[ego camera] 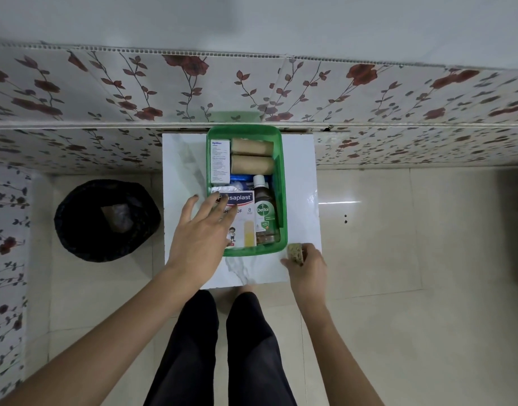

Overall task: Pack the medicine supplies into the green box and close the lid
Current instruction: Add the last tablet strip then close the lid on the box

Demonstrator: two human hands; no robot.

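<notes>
The green box (278, 148) stands lidless on a small white marble-look table (181, 159). Inside lie two tan bandage rolls (251, 156), a white medicine carton (220, 161), a Dettol bottle (263, 209), a plaster box (243, 221) and a blue item, partly hidden. My left hand (202, 230) is spread flat, its fingers resting on the plaster box at the box's near-left corner. My right hand (306, 266) pinches a small tan, speckled item (295, 249) just outside the box's near-right corner. No lid is in view.
A black bin (105, 219) sits on the floor left of the table. A floral-tiled ledge and wall (251, 92) run directly behind the box. My legs in black trousers (219, 347) stand at the table's near edge. Beige floor tiles lie to the right.
</notes>
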